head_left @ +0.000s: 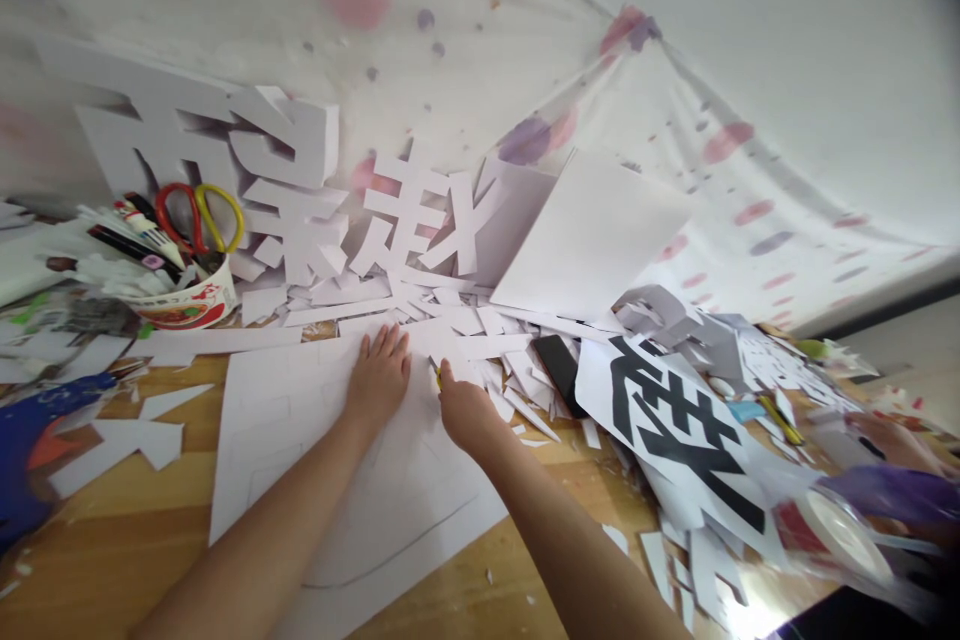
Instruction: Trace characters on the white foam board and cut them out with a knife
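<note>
A large white sheet (315,480) with faint pencil outlines and one dark curved line lies on the wooden table. Flat on its upper part rests my left hand (381,375), fingers spread and pointing away from me. Just to the right, my right hand (466,410) is closed around a small yellow craft knife (437,376), its blade tip pointing at the sheet near its upper right. Most of the knife's handle is hidden in the fist. Between the two hands is a narrow strip of the sheet.
White cut-out characters (420,210) lean at the back beside a blank board (592,230). A tub (187,300) holds scissors and pens. At right lie a dark phone (559,372), a printed character sheet (675,420) and tape (836,535); a blue glue gun (37,450) is at left. Scraps surround everything.
</note>
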`<state>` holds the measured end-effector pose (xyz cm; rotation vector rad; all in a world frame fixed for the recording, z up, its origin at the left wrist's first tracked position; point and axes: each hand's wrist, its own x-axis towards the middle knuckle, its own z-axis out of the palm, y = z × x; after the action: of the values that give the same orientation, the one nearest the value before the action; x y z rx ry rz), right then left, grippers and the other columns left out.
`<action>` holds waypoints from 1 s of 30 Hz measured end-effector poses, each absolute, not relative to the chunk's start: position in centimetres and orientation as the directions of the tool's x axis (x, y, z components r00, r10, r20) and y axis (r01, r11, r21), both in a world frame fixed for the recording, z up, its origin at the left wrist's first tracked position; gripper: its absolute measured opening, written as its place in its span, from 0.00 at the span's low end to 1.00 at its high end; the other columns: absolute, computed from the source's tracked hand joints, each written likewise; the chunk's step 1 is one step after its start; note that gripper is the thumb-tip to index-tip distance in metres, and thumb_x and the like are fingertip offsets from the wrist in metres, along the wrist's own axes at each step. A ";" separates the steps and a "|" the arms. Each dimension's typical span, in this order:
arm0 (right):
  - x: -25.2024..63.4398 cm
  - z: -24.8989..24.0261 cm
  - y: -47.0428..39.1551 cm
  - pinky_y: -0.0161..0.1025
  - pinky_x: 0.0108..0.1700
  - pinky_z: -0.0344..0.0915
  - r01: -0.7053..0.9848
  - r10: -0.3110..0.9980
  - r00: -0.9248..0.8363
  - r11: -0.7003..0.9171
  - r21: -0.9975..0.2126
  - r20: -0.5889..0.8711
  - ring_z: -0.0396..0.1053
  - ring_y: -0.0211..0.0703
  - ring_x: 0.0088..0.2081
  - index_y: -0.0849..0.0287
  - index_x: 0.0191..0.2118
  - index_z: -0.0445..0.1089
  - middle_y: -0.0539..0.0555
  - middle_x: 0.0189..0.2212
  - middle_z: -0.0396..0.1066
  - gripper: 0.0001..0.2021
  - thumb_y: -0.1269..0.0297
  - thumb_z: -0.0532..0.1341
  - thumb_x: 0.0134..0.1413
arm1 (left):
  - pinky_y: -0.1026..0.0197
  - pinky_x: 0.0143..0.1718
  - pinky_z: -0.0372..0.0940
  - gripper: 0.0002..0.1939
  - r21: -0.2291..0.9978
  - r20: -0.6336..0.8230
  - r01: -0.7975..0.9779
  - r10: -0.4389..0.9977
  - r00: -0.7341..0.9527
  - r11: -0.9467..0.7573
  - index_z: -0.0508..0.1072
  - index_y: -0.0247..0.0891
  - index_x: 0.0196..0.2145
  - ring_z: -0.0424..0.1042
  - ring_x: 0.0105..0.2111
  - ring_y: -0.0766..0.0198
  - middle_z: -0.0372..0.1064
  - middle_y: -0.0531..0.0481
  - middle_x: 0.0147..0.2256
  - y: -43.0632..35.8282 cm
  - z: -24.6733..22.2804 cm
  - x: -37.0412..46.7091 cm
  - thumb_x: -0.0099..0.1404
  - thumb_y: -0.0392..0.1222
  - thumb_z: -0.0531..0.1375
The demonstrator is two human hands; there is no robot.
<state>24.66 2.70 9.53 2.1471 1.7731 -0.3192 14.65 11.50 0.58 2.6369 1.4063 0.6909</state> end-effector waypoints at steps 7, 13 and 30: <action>25.3 8.9 1.6 0.39 0.34 0.65 0.981 0.904 0.193 -0.165 0.104 -0.381 0.71 0.50 0.36 0.74 0.62 0.38 0.68 0.36 0.72 0.29 0.73 0.48 0.57 | 0.47 0.59 0.42 0.24 0.255 0.359 0.772 0.798 0.483 -0.582 0.58 0.32 0.56 0.48 0.60 0.56 0.52 0.42 0.59 11.5 0.6 14.6 0.66 0.42 0.39; 25.4 9.0 0.8 0.40 0.33 0.65 0.981 0.894 0.192 -0.159 0.114 -0.404 0.71 0.50 0.35 0.74 0.62 0.38 0.68 0.35 0.72 0.28 0.73 0.47 0.58 | 0.47 0.59 0.43 0.24 0.251 0.358 0.771 0.796 0.488 -0.586 0.58 0.32 0.56 0.48 0.59 0.56 0.52 0.42 0.59 11.6 0.5 14.7 0.66 0.41 0.40; 25.8 11.0 -1.5 0.39 0.34 0.64 0.981 0.861 0.186 -0.139 0.133 -0.473 0.71 0.51 0.37 0.71 0.62 0.41 0.66 0.35 0.72 0.26 0.70 0.47 0.60 | 0.47 0.59 0.42 0.24 0.232 0.314 0.783 0.807 0.501 -0.577 0.58 0.33 0.56 0.47 0.60 0.56 0.51 0.44 0.59 11.8 0.5 14.8 0.66 0.42 0.40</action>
<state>25.82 -1.50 10.96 2.0608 1.7284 -0.3981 14.84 11.79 0.47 2.6698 1.4162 0.6080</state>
